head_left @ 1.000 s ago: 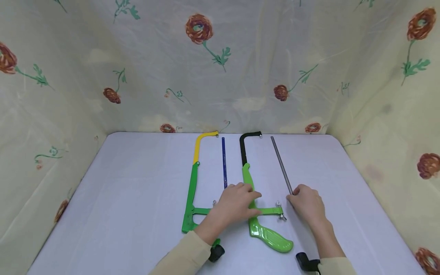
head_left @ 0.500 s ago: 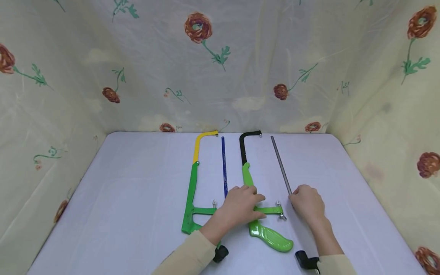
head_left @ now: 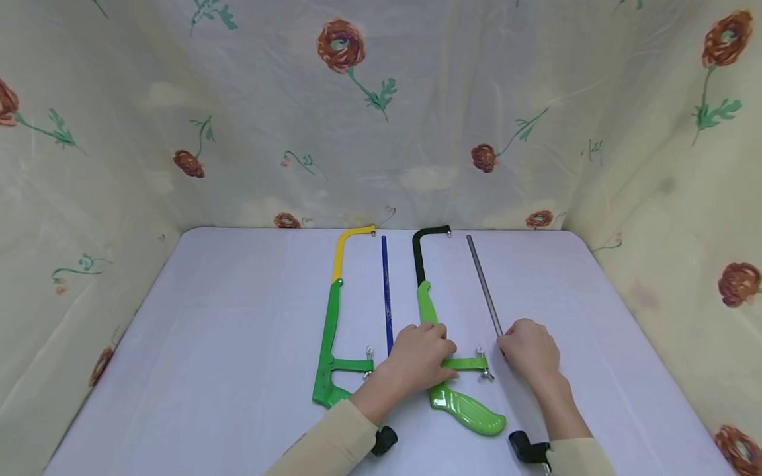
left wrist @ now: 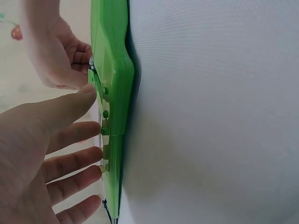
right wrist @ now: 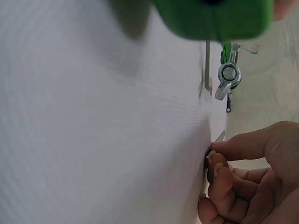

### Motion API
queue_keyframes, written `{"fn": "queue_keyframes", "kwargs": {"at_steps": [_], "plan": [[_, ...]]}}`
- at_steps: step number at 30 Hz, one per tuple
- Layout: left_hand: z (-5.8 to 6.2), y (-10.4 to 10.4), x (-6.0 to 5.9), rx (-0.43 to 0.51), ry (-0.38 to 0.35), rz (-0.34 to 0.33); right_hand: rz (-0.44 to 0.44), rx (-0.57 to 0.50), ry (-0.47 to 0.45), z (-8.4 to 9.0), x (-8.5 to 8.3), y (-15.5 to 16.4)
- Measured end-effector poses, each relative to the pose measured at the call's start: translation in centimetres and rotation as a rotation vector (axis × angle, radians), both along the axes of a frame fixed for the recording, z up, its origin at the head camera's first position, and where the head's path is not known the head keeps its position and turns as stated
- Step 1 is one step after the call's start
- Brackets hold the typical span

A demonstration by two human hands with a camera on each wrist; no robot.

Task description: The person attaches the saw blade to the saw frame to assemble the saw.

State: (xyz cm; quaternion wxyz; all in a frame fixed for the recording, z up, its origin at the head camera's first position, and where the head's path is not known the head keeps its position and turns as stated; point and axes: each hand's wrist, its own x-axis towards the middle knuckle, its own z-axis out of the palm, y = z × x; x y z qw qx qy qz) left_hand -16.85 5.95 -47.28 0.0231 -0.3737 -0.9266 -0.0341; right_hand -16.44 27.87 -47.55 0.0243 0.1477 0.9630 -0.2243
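Note:
A hacksaw frame with a light green handle (head_left: 470,411) and a black front bow (head_left: 419,258) lies on the white table. My left hand (head_left: 419,357) is over its middle. In the left wrist view, the left fingers (left wrist: 74,161) are spread and fairly straight, their tips against the green frame (left wrist: 114,93). To the right, my right hand (head_left: 530,354) pinches the near end of a grey hacksaw blade (head_left: 483,284), which slants away across the table. The right wrist view shows the right thumb and fingers (right wrist: 222,184) together low at the cloth; the blade's end is mostly hidden there.
Left of the hands lies a second hacksaw frame (head_left: 329,330), dark green with a yellow bow. A blue blade (head_left: 385,284) lies between the two frames. A wing nut (right wrist: 229,73) sits on the light green frame's crossbar. Floral cloth (head_left: 381,192) hangs behind the table (head_left: 238,317).
My left hand has shifted slightly right over the light green frame, uncovering more of the blue blade and the dark green crossbar. My right hand keeps its pinch on the grey blade, almost still.

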Motion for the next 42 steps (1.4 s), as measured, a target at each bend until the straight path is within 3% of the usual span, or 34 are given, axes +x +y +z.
{"fn": "queue_keyframes", "kwargs": {"at_steps": [12, 31, 42], "plan": [[-0.47, 0.11, 0.14, -0.006, 0.022, 0.006, -0.017, -0.009, -0.009, 0.04, -0.10, -0.01], [-0.83, 0.20, 0.09, 0.000, 0.027, 0.013, -0.006, -0.021, 0.055, 0.03, -0.33, -0.05], [-0.83, 0.40, 0.13, 0.043, -0.046, 0.042, 0.012, -0.054, 0.067, -0.33, -0.82, 0.00]]}}
